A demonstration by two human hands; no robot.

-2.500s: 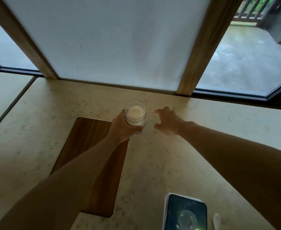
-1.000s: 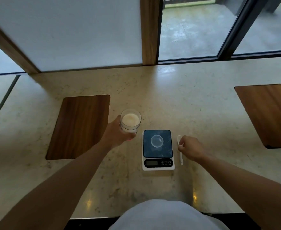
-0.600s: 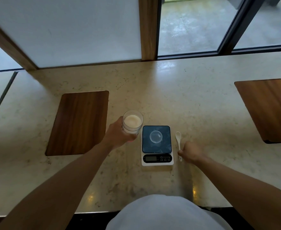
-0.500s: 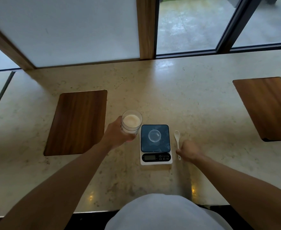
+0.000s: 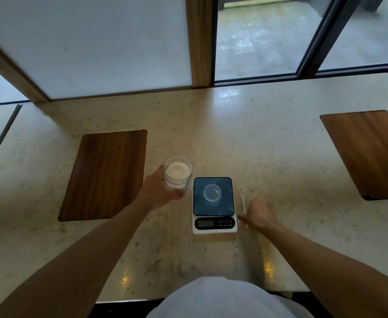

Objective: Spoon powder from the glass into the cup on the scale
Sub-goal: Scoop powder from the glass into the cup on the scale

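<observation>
A clear glass (image 5: pixel 178 174) of white powder is gripped in my left hand (image 5: pixel 158 195), just left of the scale and close to the counter. The white scale (image 5: pixel 214 226) has a dark platform, and a small clear cup (image 5: pixel 212 192) stands at its centre. A white spoon (image 5: pixel 241 193) lies flat on the counter along the scale's right side, bowl pointing away from me. My right hand (image 5: pixel 258 214) rests over the spoon's handle, thumb and fingers closed around it; most of the handle is hidden.
The pale stone counter (image 5: pixel 268 157) holds two inset wooden boards, one left of the glass (image 5: pixel 105 175) and one at the far right (image 5: pixel 372 154). Windows and a wooden post line the far edge. My white-clothed torso is at the near edge.
My left hand carried the glass from the back of the counter to beside the scale. My right hand came down onto the spoon handle and has slid slightly nearer along it.
</observation>
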